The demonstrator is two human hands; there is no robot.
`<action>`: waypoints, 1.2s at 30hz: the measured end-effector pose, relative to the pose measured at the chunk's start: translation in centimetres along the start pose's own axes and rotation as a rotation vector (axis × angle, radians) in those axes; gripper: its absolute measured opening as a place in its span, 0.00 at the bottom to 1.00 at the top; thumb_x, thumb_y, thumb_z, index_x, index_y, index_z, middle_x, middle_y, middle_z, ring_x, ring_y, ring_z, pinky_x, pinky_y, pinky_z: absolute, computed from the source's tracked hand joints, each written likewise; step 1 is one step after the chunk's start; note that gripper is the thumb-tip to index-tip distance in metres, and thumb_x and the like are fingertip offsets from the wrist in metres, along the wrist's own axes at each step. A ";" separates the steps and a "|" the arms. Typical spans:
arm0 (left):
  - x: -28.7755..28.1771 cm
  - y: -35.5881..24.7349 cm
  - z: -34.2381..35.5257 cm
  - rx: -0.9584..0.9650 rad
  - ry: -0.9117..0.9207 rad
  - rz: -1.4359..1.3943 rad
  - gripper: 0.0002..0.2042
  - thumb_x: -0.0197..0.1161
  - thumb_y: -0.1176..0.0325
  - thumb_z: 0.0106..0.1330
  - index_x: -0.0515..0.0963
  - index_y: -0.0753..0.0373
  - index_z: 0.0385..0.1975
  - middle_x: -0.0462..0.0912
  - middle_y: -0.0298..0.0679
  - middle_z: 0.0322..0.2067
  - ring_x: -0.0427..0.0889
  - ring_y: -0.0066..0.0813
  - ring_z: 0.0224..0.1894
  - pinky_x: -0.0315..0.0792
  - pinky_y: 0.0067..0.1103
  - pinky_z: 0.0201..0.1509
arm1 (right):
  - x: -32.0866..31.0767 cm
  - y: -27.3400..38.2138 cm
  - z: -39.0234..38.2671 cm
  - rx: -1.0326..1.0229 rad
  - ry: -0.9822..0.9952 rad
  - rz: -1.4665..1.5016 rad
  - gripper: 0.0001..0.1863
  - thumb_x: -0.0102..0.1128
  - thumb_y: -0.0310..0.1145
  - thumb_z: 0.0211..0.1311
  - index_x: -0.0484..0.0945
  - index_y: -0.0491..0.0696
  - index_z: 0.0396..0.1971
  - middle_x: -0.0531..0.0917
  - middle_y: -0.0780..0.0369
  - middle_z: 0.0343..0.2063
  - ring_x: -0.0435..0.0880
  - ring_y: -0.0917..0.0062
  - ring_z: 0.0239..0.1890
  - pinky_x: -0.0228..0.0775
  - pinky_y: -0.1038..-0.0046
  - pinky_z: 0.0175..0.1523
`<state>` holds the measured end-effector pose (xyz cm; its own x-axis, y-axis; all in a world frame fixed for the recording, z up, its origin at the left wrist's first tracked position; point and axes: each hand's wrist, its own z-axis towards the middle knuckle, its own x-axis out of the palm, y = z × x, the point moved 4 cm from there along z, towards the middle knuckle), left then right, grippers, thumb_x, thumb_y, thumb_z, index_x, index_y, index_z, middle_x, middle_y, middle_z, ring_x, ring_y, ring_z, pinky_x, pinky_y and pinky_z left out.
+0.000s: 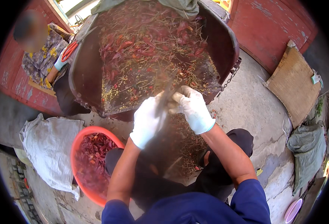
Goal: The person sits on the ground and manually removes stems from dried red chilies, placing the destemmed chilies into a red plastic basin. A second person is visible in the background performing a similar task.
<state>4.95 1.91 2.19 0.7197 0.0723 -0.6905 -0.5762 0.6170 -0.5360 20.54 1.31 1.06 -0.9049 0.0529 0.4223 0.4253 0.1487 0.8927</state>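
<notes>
Dried red chili peppers (125, 46), thin stems and pale seeds lie in a dark red metal cart bed (83, 72) in front of me. Both my hands wear white gloves and meet above its near edge. My left hand (145, 119) has its fingers drawn in, partly behind a dark smear in the picture. The right hand (193, 110) is closed in a pinch, its fingertips close to the left hand's. What the two hold between them is hidden by the smear. To the left of my knee stands an orange basin (75, 158) with plucked red chilies (93, 151).
At the left another person (47, 56) sits by the cart, a gloved hand at red-handled scissors (69, 50). A white sack (52, 149) lies beside the basin. Loose stems (190, 149) litter the ground between my feet. On the right are a woven mat (293, 84) and a green sack (308, 153).
</notes>
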 end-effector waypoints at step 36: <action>-3.8 13.1 3.2 -0.345 -0.039 0.774 0.18 0.68 0.59 0.60 0.82 0.56 0.50 0.87 0.43 0.33 0.86 0.43 0.39 0.78 0.36 0.44 | -1.5 0.7 -0.2 0.044 -0.124 -0.164 0.13 0.67 0.31 0.62 0.85 0.44 0.45 0.86 0.66 0.33 0.83 0.84 0.32 0.77 0.80 0.37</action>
<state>-4.13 12.25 -0.68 0.0824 0.4064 -0.9100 -0.9932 0.1091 -0.0412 22.16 1.09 1.09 -0.9580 0.1452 0.2472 0.2739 0.2083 0.9389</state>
